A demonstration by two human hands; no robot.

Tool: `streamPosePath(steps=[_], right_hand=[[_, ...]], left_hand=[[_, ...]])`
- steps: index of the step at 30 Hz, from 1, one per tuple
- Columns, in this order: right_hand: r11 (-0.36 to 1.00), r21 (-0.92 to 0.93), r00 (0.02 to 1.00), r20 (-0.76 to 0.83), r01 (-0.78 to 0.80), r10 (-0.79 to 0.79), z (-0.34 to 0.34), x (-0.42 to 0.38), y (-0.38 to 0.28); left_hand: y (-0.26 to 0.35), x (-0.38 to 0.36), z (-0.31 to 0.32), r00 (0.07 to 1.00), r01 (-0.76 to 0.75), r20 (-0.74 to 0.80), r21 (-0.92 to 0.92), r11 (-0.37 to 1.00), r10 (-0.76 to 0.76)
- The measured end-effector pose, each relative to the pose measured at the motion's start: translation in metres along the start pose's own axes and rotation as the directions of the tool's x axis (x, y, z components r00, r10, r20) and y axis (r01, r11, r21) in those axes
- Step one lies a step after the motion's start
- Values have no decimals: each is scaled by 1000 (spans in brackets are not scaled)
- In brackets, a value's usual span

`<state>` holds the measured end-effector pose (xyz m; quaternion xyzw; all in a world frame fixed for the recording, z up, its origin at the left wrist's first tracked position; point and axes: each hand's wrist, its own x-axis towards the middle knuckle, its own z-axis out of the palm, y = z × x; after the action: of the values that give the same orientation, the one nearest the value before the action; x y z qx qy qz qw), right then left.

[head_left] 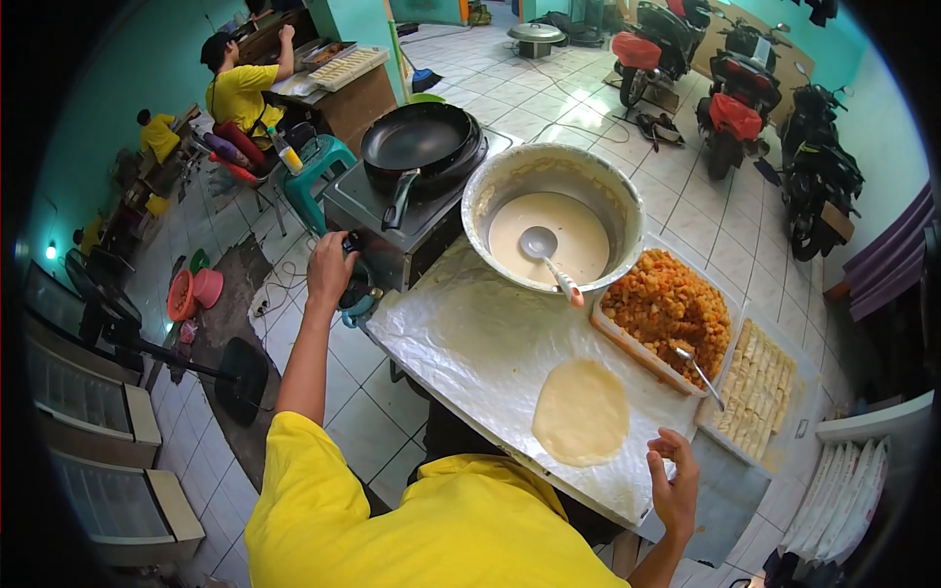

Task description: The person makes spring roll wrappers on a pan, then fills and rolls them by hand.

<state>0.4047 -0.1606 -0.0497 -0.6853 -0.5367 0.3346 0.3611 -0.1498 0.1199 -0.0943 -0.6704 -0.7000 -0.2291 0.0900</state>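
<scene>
My left hand (331,267) reaches to the front of the gas stove (431,257), fingers closed on its black knob (351,241). A black frying pan (417,137) sits on the burner, handle toward me. My right hand (674,482) hovers by the near edge of the foil-covered table (461,338), fingers loosely curled and apart, holding nothing. Just left of it lies a round, pale crepe (581,413). Behind the crepe stands a big pot (472,220) of creamy batter (510,230) with a ladle (539,243) resting in it.
A tub of orange diced filling (662,304) with a spoon (701,372) stands right of the pot. Beside it is a tray of pale rolls (755,392). A teal stool (319,176) stands left of the stove. Co-workers (240,93) in yellow sit farther back; motorbikes (735,83) stand behind.
</scene>
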Motion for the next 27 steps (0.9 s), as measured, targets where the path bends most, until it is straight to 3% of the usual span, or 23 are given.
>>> streamPosePath(steps=[4, 9, 11, 13, 15, 16, 18, 20, 23, 27], right_hand=[[1000, 13, 999, -37, -28, 28, -1, -7, 3], [994, 59, 993, -69, -93, 97, 4, -13, 9], [1000, 8, 1000, -11, -6, 6, 3, -11, 6], [999, -26, 999, -23, 38, -39, 5, -10, 6], [1000, -1, 1000, 12, -10, 10, 6, -9, -7], [999, 19, 997, -61, -49, 50, 10, -11, -3], [995, 5, 994, 47, 101, -101, 18, -8, 4], [991, 24, 991, 25, 132, -132, 27, -8, 11], [985, 42, 982, 77, 167, -170, 38, -8, 14], [983, 68, 981, 84, 170, -175, 38, -8, 5]], left_hand=[[0, 2, 0, 1000, -8, 15, 22, 1000, 8], [-23, 7, 4, 999, 15, 53, -81, 997, -11], [-33, 6, 10, 996, -75, 45, -72, 995, 78], [-44, 10, 15, 993, -57, 103, -69, 996, 64], [-40, 17, 10, 982, -34, 189, 28, 999, 28], [-51, 18, 16, 986, -61, 154, -24, 998, 64], [-53, 24, 13, 976, -24, 218, 40, 999, 15], [-43, 30, 10, 981, -53, 188, 43, 998, 44], [-33, 29, 0, 969, 82, 228, 39, 996, -89], [-64, 33, 21, 976, -44, 209, -70, 997, 58]])
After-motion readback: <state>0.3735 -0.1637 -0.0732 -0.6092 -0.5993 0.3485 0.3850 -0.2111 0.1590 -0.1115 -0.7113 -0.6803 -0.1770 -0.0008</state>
